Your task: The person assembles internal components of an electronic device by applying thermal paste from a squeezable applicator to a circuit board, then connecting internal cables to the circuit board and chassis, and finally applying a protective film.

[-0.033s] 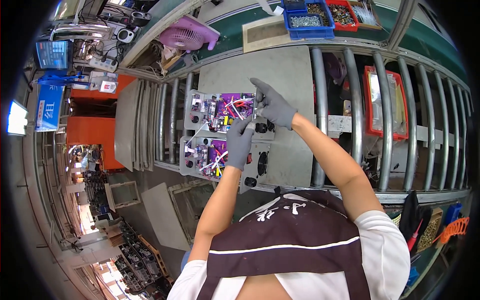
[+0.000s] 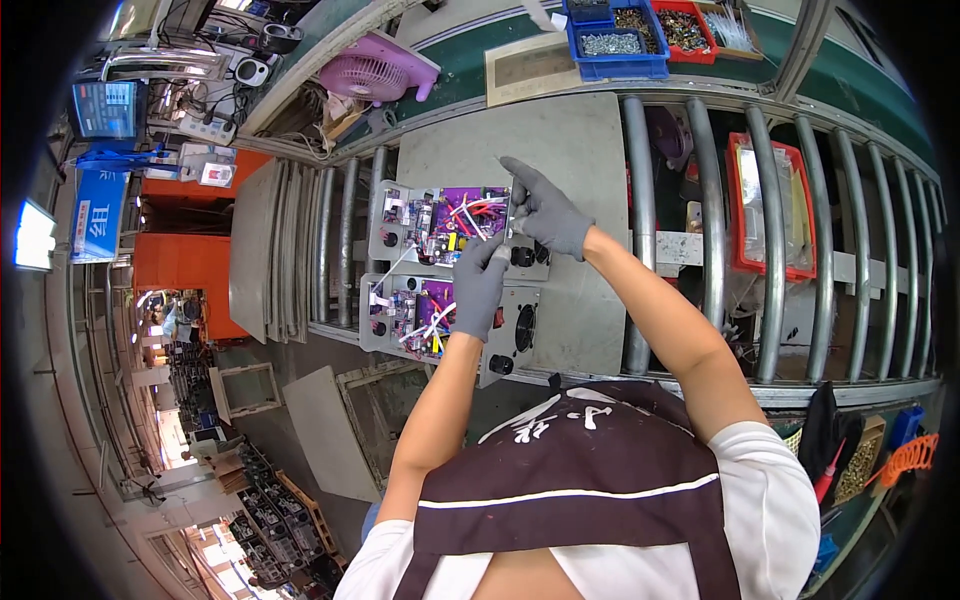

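Two open electronic units with purple circuit boards and red and white wires lie side by side on a grey board [image 2: 590, 150]. My left hand [image 2: 480, 288], in a grey glove, reaches over the near unit [image 2: 410, 315]. Its thumb and fingers are pinched together at the right edge of the far unit [image 2: 430, 225]. Also gloved, my right hand [image 2: 552, 212] is at the same edge, its index finger stretched to the upper left and its other fingers curled in. The fingertips of both hands come close together there. Whatever they pinch is too small or hidden.
Metal rollers [image 2: 711, 220] run to the right, with a red bin [image 2: 810, 210] below them. Blue bins [image 2: 620, 68] and a red bin [image 2: 690, 30] of small hardware stand at the back. A pink fan [image 2: 375, 72] is at the back left. Boards [image 2: 262, 255] stand stacked at left.
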Action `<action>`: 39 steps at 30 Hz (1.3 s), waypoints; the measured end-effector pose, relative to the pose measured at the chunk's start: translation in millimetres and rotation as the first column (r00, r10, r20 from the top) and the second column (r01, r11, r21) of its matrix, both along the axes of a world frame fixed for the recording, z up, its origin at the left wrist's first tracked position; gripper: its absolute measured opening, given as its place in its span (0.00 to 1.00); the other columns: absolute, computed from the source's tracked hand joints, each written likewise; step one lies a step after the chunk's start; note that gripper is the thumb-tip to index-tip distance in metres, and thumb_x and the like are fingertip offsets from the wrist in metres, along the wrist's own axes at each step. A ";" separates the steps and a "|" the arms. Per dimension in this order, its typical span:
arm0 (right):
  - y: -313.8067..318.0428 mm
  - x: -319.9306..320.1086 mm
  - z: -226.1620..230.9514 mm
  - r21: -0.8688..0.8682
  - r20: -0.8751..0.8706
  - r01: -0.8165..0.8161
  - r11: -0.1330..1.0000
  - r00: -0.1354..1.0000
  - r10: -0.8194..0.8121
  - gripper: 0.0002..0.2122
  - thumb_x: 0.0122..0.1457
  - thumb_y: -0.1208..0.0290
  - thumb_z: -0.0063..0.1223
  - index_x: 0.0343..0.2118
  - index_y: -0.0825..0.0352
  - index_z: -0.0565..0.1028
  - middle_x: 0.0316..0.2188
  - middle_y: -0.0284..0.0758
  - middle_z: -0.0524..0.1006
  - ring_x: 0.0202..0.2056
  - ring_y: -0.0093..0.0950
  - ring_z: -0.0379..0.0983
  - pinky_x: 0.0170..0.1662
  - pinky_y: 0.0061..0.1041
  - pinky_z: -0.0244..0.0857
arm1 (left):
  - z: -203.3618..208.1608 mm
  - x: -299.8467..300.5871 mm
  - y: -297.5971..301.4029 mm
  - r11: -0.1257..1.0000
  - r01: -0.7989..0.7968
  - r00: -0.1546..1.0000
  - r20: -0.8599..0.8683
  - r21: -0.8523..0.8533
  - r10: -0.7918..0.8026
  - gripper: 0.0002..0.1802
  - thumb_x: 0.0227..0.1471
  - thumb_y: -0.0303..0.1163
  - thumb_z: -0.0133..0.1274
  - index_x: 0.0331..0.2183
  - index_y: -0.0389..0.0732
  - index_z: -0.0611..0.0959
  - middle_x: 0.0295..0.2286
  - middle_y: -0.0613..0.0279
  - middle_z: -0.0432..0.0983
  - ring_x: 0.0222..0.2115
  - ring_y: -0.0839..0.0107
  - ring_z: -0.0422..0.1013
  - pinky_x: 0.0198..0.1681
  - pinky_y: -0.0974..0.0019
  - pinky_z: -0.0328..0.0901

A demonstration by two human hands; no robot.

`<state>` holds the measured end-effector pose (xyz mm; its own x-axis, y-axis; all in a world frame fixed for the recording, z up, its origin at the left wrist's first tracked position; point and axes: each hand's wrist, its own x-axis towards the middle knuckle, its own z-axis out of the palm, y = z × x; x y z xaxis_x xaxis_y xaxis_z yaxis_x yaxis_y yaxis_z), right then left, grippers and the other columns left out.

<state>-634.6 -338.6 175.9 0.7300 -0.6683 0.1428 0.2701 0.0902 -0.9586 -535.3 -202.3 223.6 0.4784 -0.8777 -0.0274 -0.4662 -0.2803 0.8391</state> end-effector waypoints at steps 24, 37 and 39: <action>33.7 -33.1 -25.3 -0.093 -0.115 0.537 0.838 0.830 -0.545 0.23 0.50 0.75 0.53 0.52 0.67 0.66 0.43 0.37 0.71 0.36 0.22 0.71 0.32 0.19 0.67 | -4.3 3.5 118.1 0.987 0.040 0.774 0.629 -0.157 0.068 0.21 0.47 0.41 0.56 0.43 0.42 0.78 0.40 0.50 0.72 0.43 0.53 0.67 0.48 0.54 0.62; 97.5 -33.8 19.1 0.444 0.119 -0.025 0.896 0.992 -0.031 0.08 0.52 0.81 0.45 0.36 0.73 0.72 0.32 0.44 0.78 0.30 0.32 0.77 0.31 0.28 0.73 | -37.9 -32.7 181.2 0.987 -0.125 0.789 0.592 -0.105 0.163 0.24 0.48 0.34 0.50 0.50 0.47 0.72 0.37 0.57 0.71 0.41 0.59 0.67 0.42 0.55 0.59; 104.3 -36.1 22.5 0.449 0.079 -0.029 0.893 0.997 -0.008 0.08 0.52 0.80 0.45 0.36 0.72 0.72 0.31 0.43 0.77 0.29 0.32 0.77 0.31 0.28 0.73 | -40.4 -32.0 179.7 0.989 -0.120 0.792 0.591 -0.092 0.151 0.23 0.50 0.35 0.50 0.49 0.45 0.72 0.37 0.57 0.72 0.40 0.58 0.67 0.43 0.54 0.59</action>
